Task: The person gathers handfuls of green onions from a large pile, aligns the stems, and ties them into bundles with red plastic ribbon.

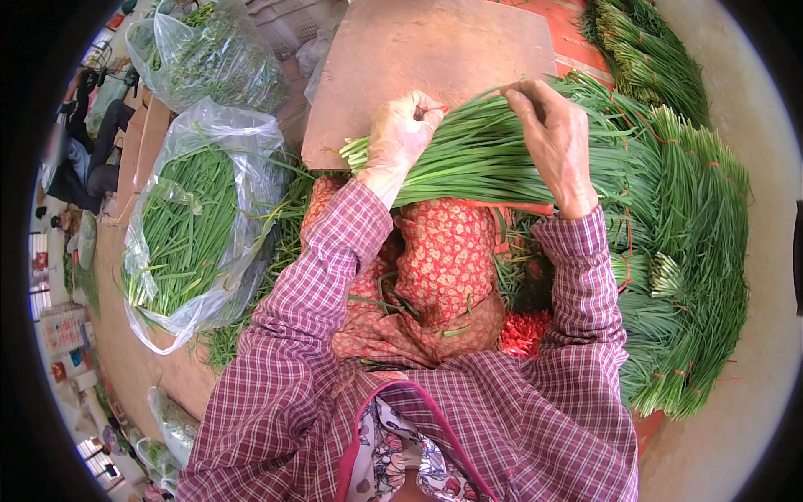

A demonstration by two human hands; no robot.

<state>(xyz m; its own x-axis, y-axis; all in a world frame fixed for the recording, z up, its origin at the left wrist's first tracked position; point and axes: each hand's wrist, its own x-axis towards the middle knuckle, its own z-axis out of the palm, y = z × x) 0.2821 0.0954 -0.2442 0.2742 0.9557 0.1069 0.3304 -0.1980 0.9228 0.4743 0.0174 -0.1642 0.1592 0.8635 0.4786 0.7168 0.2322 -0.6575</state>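
Note:
A loose bunch of long green garlic chives (473, 154) lies across my lap, its pale stem ends pointing left onto a brown board (433, 50). My left hand (404, 128) is over the stem end, fingers curled, with a small red piece, apparently a tie, at its fingertips. Farther along the leaves, my right hand (552, 138) has thumb and forefinger pinched together at the bunch's upper edge, where a single leaf arches up to them. My right palm faces the bunch; what lies under it is hidden.
Chive bundles with red ties (696, 163) are heaped at the right. An open plastic bag of chives (194, 219) and a bag of greens (213, 63) stand left. Red ties (524, 332) lie by my right forearm. A person in dark clothes (103, 150) is at far left.

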